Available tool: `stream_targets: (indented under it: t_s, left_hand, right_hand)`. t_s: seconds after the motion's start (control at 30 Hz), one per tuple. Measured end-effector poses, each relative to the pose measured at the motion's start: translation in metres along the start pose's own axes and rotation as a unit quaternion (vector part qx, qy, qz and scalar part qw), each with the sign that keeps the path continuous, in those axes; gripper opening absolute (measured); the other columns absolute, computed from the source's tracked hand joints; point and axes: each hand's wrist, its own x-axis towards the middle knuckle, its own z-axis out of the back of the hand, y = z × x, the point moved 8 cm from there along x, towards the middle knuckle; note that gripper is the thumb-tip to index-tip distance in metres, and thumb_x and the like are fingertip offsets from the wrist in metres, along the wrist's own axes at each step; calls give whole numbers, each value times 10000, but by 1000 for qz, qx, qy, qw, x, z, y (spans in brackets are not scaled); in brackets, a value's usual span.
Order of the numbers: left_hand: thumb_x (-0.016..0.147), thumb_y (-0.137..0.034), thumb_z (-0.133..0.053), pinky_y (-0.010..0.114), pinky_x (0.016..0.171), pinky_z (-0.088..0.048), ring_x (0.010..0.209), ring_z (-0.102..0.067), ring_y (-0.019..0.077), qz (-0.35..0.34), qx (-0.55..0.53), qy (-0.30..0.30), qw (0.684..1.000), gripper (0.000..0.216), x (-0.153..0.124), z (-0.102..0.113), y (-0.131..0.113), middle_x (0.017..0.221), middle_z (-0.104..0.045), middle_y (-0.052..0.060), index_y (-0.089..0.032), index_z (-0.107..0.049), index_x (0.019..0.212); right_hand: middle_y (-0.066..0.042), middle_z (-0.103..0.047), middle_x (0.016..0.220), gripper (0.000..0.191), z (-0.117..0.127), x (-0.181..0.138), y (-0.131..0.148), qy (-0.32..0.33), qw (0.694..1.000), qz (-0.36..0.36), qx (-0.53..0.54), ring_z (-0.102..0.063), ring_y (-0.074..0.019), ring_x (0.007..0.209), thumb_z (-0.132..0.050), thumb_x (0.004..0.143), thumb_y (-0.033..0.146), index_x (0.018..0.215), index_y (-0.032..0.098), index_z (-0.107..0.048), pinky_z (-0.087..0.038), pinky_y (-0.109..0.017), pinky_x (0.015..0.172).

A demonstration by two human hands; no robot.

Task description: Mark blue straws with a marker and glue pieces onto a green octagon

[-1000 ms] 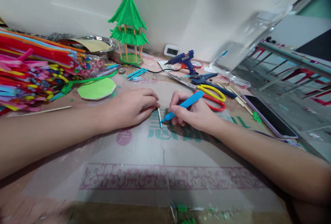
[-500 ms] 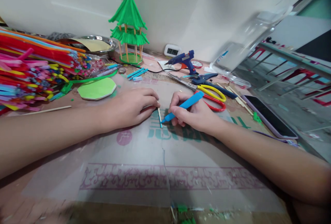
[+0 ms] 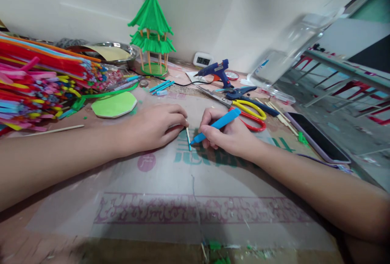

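Observation:
My left hand [image 3: 154, 126] lies curled on the cardboard mat [image 3: 189, 199] and pinches the far end of a thin short stick [image 3: 188, 138] that lies flat. My right hand [image 3: 227, 134] grips a light-blue craft knife [image 3: 215, 126] like a pen, its tip touching the near end of the stick. Both forearms rest on the table.
A pile of coloured pipe cleaners [image 3: 39, 81] fills the left. A green disc [image 3: 114, 104], a green pagoda model [image 3: 151, 32], a blue glue gun [image 3: 217, 71], yellow and red scissors [image 3: 250, 113], and a phone [image 3: 317, 136] lie behind and to the right.
The knife handle has tilted slightly lower; otherwise both hands stay where they were.

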Motion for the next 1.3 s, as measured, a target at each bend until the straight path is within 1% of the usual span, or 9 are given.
stream_targets:
  t_s: [0.17, 0.4, 0.6, 0.83, 1.03, 1.1, 1.23, 1.3]
  left_hand:
    - [1037, -222, -513, 367, 886, -551, 1019, -715, 240, -8, -9, -9, 1000, 245, 0, 0, 0, 1164, -745, 102, -169, -751, 1058]
    - [1039, -227, -501, 353, 876, -547, 1008, -712, 232, -5, 4, -7, 1000, 246, 1, 1, -1, 1148, -744, 98, -164, -739, 1048]
    - [1049, -253, -499, 342, 857, -544, 989, -708, 222, -1, 0, -9, 1000, 247, 0, 1, 0, 1136, -735, 93, -157, -726, 1025]
    - [1030, -235, -501, 345, 857, -537, 978, -702, 222, 3, 8, -4, 1000, 235, 1, 2, 0, 1121, -735, 92, -164, -725, 1016]
    - [1034, -245, -493, 339, 841, -537, 967, -700, 220, 11, 0, -7, 1000, 242, 0, 2, 0, 1101, -725, 94, -156, -715, 999]
    - [1034, -245, -491, 339, 846, -537, 973, -699, 221, 13, -2, -5, 1000, 241, 1, 2, 0, 1099, -723, 95, -155, -711, 999]
    - [1034, -243, -497, 343, 841, -533, 964, -696, 221, 16, 0, -1, 1000, 236, 1, 2, 1, 1101, -720, 96, -154, -712, 1004]
    - [1033, -242, -499, 346, 833, -531, 959, -695, 223, 14, 2, -3, 1000, 234, 1, 3, 0, 1095, -720, 95, -153, -712, 1001]
  right_hand:
    - [48, -626, 547, 153, -5, -2, 0, 38, 999, -4, 19, -523, -80, 435, -662, 877, 220, 779, 211, -545, -387, -171, 405]
    - [45, -643, 554, 169, 0, 0, -1, 4, 1000, -14, 18, -512, -76, 424, -676, 869, 239, 790, 215, -529, -391, -168, 403]
    - [46, -634, 556, 150, -7, -2, -1, 48, 998, -9, 32, -534, -81, 442, -659, 888, 222, 790, 208, -547, -401, -165, 406]
    - [39, -657, 568, 174, 0, 0, -4, 6, 1000, -7, 26, -515, -75, 426, -680, 892, 242, 807, 213, -530, -396, -160, 399]
    - [40, -636, 548, 162, -6, 0, -1, 43, 999, 1, 30, -524, -81, 429, -661, 900, 237, 793, 211, -542, -398, -167, 399]
    - [37, -641, 557, 168, -5, 0, -1, 39, 999, 7, 26, -529, -83, 429, -646, 921, 255, 799, 212, -539, -400, -170, 401]
    - [26, -666, 589, 186, 0, 0, -3, 8, 1000, 11, 11, -527, -82, 424, -640, 943, 307, 821, 211, -539, -400, -174, 401]
    - [26, -663, 586, 189, -1, 0, -3, 14, 1000, 6, 10, -532, -83, 424, -646, 937, 309, 816, 211, -538, -399, -174, 400]
